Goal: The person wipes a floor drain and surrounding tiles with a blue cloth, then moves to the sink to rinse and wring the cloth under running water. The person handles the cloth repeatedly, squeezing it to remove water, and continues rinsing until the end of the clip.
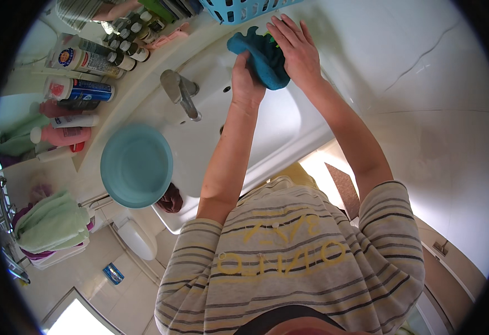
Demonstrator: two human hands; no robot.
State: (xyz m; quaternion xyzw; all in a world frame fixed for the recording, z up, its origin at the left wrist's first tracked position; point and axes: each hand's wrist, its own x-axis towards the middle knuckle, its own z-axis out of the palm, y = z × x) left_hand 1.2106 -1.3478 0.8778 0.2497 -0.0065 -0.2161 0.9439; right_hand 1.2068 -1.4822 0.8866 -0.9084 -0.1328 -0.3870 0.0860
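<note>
A crumpled teal cloth (261,58) is raised over the far right end of the white washbasin (269,130). My left hand (247,81) grips its near left side, with the thumb on top. My right hand (298,52) lies along the cloth's right edge with its fingers stretched out; its thumb is hidden, so its hold is unclear. Something small and yellow-green (273,39) shows between the cloth and my right fingers; I cannot tell what it is. The metal faucet (181,94) is left of my left hand.
A light blue plastic basin (136,165) sits at the sink's left end, beside a dark brown cloth (171,199). Bottles and tubes (89,90) line the ledge behind. A blue plastic basket (244,10) stands just beyond my hands. Tiled wall (420,75) bounds the right side.
</note>
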